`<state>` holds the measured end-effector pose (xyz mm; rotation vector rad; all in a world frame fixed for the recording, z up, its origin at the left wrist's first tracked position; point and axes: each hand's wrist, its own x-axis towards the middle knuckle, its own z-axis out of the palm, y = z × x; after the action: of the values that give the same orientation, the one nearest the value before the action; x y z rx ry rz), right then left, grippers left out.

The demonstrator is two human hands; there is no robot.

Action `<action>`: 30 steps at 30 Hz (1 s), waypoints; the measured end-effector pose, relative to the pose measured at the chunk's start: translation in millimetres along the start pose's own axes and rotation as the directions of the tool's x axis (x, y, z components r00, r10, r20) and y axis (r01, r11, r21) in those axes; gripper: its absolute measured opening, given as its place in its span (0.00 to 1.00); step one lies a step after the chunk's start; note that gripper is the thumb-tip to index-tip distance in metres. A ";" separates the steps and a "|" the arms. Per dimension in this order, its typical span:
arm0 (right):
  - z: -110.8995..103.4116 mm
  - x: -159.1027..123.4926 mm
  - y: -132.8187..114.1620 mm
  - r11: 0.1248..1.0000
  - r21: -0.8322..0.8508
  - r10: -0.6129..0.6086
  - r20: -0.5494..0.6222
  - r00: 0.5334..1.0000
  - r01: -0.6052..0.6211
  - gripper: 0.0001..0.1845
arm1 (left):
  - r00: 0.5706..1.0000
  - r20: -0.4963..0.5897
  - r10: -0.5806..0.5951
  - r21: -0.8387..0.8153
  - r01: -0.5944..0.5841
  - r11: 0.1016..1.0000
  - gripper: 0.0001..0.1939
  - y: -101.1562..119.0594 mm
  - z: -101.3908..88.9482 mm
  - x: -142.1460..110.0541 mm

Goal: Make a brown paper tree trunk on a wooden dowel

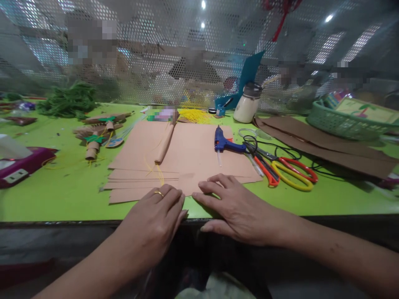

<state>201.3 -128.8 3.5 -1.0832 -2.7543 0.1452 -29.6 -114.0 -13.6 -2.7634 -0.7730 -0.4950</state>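
Note:
Brown paper sheets [199, 145] lie in a loosely fanned stack in front of me. A small brown paper piece [187, 182] rests on their near edge, between my hands. My left hand [158, 211], with a ring on one finger, lies at its left corner, fingers side by side and thumb lower, by the table edge. My right hand [230, 205] is spread, its fingertips at the right corner. Neither hand visibly grips anything. On the stack are a rolled paper tube [165, 143] with yellow strings [158, 172] and a blue glue gun [222, 141].
Right of the stack lie scissors [293, 170], an orange cutter [266, 170] and black cord. Darker brown sheets [311, 141] and a green basket [346, 122] stand farther right. Paper figures [93, 147], a purple power strip [28, 164] and green strands [68, 99] are left; a white bottle [247, 104] is behind.

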 end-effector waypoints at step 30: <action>8.1 -17.4 29.1 0.997 0.036 -0.064 -0.076 0.995 0.067 0.27 | 1.000 0.009 -0.006 0.009 0.006 1.000 0.10 3.2 5.6 12.0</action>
<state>231.5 -119.6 -11.3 -0.9670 -2.7048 0.1446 -16.8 -109.5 -14.5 -2.7575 -0.7837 -0.4795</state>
